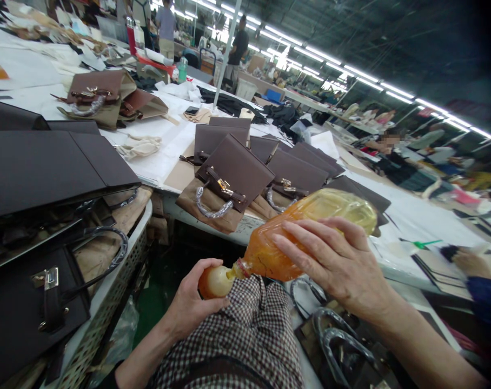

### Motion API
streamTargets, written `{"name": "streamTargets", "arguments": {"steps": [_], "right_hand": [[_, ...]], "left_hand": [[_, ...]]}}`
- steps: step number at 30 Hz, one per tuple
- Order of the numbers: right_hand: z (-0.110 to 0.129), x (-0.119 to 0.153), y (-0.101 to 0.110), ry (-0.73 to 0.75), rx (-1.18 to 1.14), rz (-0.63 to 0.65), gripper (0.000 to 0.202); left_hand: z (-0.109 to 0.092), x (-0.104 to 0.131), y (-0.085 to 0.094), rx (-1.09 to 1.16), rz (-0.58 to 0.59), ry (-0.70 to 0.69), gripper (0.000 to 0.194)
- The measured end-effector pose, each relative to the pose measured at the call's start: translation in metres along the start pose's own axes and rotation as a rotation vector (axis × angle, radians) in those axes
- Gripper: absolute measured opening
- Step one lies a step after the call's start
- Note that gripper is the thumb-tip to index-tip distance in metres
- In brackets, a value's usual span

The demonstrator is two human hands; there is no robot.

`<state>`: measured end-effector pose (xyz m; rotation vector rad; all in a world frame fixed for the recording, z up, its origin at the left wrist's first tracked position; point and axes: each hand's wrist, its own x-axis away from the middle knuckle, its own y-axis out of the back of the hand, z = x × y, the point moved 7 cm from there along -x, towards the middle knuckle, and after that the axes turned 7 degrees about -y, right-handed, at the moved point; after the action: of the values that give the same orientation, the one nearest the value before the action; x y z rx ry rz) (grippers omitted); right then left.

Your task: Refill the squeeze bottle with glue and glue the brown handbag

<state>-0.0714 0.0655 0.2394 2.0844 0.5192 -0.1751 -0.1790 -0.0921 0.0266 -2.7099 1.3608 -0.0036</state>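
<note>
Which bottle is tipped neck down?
The large, clear plastic bottle of orange liquid in the right hand: its neck slants down at the small, orange-sided container in the left hand. The slim red bottle and translucent green bottle stand upright.

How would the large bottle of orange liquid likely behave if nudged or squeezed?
The large bottle would probably flex under a squeeze: its see-through wall looks thin and creased. It is likely front-heavy, with the orange liquid pooled toward the neck. Slanted neck-down, it might pour faster if the right hand tipped it further.
</note>
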Motion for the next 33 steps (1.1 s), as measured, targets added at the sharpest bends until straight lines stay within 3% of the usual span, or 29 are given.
{"name": "streamTargets", "arguments": {"steps": [33], "right_hand": [[-0.0003,0.0066,-0.0066,-0.037,-0.042,0.029,0.042]], "left_hand": [[0.0017,0.002,0.0,-0.006,-0.001,0.007,0.066]]}}
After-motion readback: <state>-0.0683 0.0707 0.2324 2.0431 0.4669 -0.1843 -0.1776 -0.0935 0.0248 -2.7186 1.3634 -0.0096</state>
